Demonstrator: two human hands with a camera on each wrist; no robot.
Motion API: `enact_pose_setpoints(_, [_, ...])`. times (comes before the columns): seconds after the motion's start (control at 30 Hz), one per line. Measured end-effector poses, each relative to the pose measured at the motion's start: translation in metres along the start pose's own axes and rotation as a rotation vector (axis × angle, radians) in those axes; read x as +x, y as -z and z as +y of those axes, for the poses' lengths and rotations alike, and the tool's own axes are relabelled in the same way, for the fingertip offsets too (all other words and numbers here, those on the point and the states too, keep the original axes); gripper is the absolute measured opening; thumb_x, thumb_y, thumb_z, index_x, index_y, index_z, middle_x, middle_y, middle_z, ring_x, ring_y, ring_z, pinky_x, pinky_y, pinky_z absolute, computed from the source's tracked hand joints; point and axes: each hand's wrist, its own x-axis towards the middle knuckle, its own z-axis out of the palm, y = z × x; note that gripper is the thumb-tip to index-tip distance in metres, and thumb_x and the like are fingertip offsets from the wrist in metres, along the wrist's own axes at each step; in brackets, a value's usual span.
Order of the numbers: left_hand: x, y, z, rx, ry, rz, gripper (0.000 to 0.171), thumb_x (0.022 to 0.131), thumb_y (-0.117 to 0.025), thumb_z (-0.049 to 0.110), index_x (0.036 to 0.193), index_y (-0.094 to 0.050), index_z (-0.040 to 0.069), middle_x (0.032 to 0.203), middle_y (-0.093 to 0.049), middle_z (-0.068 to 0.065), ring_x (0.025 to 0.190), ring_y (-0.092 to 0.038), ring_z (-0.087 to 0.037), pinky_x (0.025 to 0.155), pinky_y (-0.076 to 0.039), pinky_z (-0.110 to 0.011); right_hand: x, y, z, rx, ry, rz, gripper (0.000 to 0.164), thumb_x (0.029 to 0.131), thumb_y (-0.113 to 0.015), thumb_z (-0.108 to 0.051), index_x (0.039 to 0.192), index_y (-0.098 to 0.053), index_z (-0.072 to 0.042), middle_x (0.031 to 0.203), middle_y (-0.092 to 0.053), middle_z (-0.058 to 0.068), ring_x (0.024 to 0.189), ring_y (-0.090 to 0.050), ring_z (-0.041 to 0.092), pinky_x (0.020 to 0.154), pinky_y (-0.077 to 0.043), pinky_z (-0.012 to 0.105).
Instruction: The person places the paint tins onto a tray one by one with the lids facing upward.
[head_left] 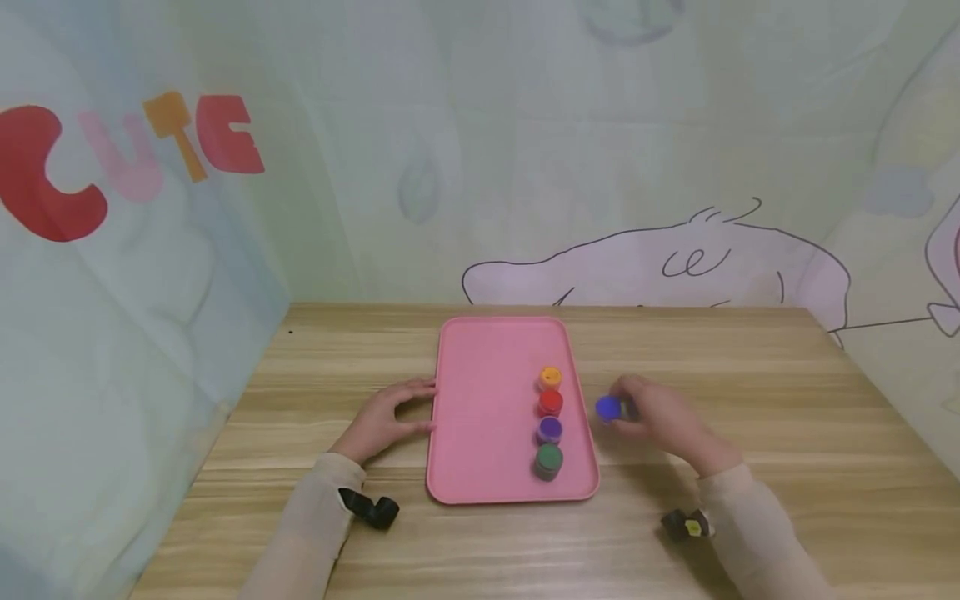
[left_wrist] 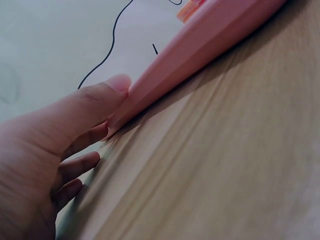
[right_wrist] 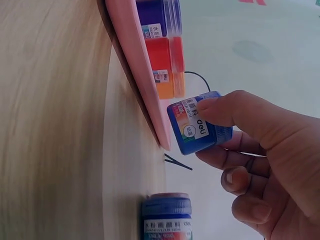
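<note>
Between the thumb and fingers of my right hand (head_left: 663,421) is a small blue paint jar (head_left: 608,408) with a printed label (right_wrist: 192,122). The hand holds it just off the right edge of a pink tray (head_left: 487,400). Down the tray's right side runs a line of paint jars: orange (head_left: 551,378), red (head_left: 551,403), purple (head_left: 550,430) and green (head_left: 548,462). My left hand (head_left: 382,421) has its thumb and fingertips at the tray's left rim (left_wrist: 165,75), with the fingers spread and loosely bent.
Another blue-lidded paint jar (right_wrist: 167,217) stands on the wooden table (head_left: 517,550) near my right hand, mostly covered by that hand in the head view. A cartoon-printed cloth (head_left: 360,167) hangs behind the table.
</note>
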Motion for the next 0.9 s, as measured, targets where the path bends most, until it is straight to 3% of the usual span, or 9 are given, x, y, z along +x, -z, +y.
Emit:
enact_pose_setpoints(0.23, [0.000,0.000,0.000,-0.001,-0.001,0.002,0.057,0.080,-0.077,0.036,0.131,-0.061,0.017,0.144,-0.052,-0.003,0.137,-0.043,-0.029,0.114,-0.035,-0.051,0.005,-0.004,-0.003,0.026,0.005,0.014,0.025,0.080,-0.078,-0.020,0.098,-0.065,-0.009,0.085,-0.065,-0.001,0.073,-0.056,0.014,0.064,-0.049,0.023])
enact_pose_setpoints(0.57, [-0.001,-0.001,-0.002,-0.007,-0.015,0.002,0.056,0.080,-0.076,0.038,0.131,-0.061,0.018,0.144,-0.052,-0.003,0.137,-0.045,-0.029,0.114,-0.036,-0.050,0.014,-0.016,-0.008,0.129,-0.044,0.007,0.027,0.082,-0.078,-0.026,0.100,-0.066,-0.009,0.093,-0.068,0.000,0.085,-0.062,0.016,0.082,-0.057,0.037])
enact_pose_setpoints(0.9, [0.000,0.000,-0.003,-0.012,-0.017,0.004,0.057,0.080,-0.076,0.040,0.131,-0.061,0.019,0.144,-0.052,-0.002,0.137,-0.044,-0.028,0.114,-0.036,-0.050,0.025,-0.028,-0.013,0.169,-0.043,0.029,0.023,0.082,-0.077,-0.021,0.099,-0.067,-0.010,0.095,-0.070,0.002,0.081,-0.061,0.012,0.080,-0.057,0.033])
